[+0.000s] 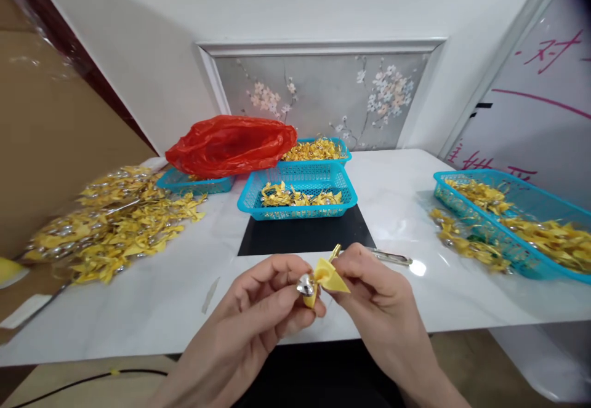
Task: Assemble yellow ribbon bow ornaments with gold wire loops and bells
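At the left of the frame a loose pile (111, 223) of finished-looking yellow folded pieces with silver bits lies spread on the white table (184, 297), which suggests a good share of the work is already done. Behind it, toward the upper middle, a red bag (231, 144) slumps over a small blue basket (194, 182), and another basket at the back (318, 148) is heaped with yellow pieces. The centre basket (298, 197), just behind a black mat (305, 236), holds only a thin layer of yellow and silver pieces; whether these are done or waiting I cannot tell. At the lower middle, the left hand (258, 316) is closed narrowly, thumb and fingertips pinching a small silver piece (305, 285) where it meets a yellow fold (330, 277). The right hand (373, 297) is likewise pinched tight on the other side of that same yellow fold, so both hold the one item above the table's near edge, clear of its surface. Just beyond the right hand a slim metal tool (392, 258) lies on the table, untouched. At the far right a long blue basket (517, 223) holds more yellow pieces, with some lying against its left side, so plenty of stock appears to remain.
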Available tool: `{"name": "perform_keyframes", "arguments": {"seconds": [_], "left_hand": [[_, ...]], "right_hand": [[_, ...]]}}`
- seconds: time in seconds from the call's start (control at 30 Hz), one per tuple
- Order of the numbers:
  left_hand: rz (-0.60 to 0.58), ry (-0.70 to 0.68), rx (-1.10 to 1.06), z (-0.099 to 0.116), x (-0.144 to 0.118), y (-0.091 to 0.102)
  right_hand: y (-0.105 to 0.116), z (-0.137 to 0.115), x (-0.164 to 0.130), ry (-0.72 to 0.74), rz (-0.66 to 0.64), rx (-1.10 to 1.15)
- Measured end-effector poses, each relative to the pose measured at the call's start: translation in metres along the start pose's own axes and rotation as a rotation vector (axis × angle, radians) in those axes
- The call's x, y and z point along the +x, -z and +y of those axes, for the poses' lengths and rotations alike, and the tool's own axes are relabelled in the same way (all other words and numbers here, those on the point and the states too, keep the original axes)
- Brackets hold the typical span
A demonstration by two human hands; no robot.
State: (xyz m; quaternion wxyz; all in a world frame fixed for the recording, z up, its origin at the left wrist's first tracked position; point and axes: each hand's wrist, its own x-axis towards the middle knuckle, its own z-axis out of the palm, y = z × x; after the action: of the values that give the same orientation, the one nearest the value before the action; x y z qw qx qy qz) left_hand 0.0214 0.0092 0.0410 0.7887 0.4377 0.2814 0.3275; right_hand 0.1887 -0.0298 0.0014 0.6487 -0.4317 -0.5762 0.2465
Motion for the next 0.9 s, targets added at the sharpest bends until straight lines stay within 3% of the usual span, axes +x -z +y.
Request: {"name": "perform_keyframes", "arguments": {"seconds": [0.27,0.5,0.67,0.77,0.9], "left_hand": [[0.162,-0.217,0.206,-0.007,0.000,-0.013],[0.129,-0.243,0.429,-0.006,-0.005,-0.011],[0.174,-0.344,0.592,-0.009,-0.005,-0.006],[0.205,-0.383,0.605,-0.010,-0.003,-0.007],[0.229,-0.320,0.519,-0.009,-0.001,-0.008]], "right_hand": [[0.000,0.009,-0.003,-0.028,0.002,0.098],[0.000,0.013,-0.009,-0.020,-0.001,0.069],[0.000,0.009,-0.011,0.075,0.037,-0.017],[-0.001,0.005,-0.011,0.139,0.054,-0.047],[-0.002,0.003,-0.012,0.185,0.051,-0.074]]}}
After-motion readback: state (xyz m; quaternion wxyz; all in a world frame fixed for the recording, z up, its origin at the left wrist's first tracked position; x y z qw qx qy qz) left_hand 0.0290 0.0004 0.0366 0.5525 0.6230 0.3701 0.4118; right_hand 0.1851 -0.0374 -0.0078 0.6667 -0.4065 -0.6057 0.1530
